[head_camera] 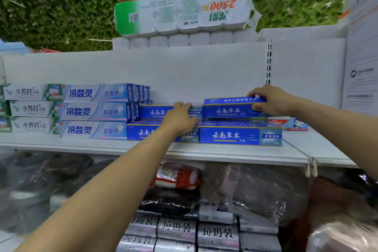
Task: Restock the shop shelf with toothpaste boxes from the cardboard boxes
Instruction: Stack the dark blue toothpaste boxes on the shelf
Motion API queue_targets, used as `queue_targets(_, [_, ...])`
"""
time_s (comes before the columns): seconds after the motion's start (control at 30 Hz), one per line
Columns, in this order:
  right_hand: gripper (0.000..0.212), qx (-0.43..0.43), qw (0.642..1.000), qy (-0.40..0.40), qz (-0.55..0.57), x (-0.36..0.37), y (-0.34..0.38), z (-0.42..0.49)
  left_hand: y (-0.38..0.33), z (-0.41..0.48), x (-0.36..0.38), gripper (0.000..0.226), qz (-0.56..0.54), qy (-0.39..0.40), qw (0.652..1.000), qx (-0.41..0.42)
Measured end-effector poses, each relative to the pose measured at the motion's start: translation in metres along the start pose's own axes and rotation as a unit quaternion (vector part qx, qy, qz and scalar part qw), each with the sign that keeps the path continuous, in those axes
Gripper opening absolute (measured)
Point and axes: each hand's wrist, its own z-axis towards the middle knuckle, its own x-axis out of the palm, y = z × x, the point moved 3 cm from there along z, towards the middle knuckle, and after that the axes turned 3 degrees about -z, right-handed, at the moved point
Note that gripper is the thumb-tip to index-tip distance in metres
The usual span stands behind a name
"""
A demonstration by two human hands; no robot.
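Dark blue toothpaste boxes stand in two stacks on the white shop shelf [225, 152]. My right hand [272, 100] grips the right end of the top blue box [227, 108] of the right stack, thumb at its front, fingers over its top. That box rests on a lower blue box [235, 136]. My left hand [180, 117] lies flat against the front of the upper blue box [153, 112] of the left stack, covering part of it. Light blue and white toothpaste boxes [92, 111] are stacked three high further left.
A red and white toothpaste box [290, 124] lies at the right behind the blue stacks. Packs of toilet rolls [184, 10] sit on top of the shelf unit. Below the shelf are dark plastic-wrapped goods and rolls of rubbish bags [216, 233]. No cardboard box is in view.
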Motion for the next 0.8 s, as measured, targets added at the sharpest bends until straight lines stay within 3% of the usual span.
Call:
queue_targets(0.2, [0.037, 0.064, 0.998, -0.006, -0.021, 0.027, -0.007, 0.015, 0.006, 0.0, -0.002, 0.068, -0.022, -0.003, 1.0, 0.008])
queue_targets(0.37, [0.035, 0.078, 0.997, -0.017, 0.015, 0.035, -0.008, 0.017, 0.006, -0.001, -0.003, 0.066, -0.028, -0.008, 0.999, 0.016])
queue_targets(0.53, [0.04, 0.098, 0.995, 0.006, -0.023, 0.031, 0.004, 0.006, 0.008, -0.001, -0.002, 0.064, -0.058, -0.003, 0.998, 0.027])
queue_targets(0.67, [0.053, 0.114, 0.991, -0.039, -0.054, 0.028, 0.027, -0.017, 0.013, -0.001, -0.006, 0.059, -0.073, -0.005, 0.996, 0.051])
queue_targets(0.8, [0.047, 0.092, 0.99, -0.094, -0.047, 0.03, 0.06, -0.045, 0.024, -0.012, -0.012, 0.051, -0.078, -0.052, 0.992, 0.082])
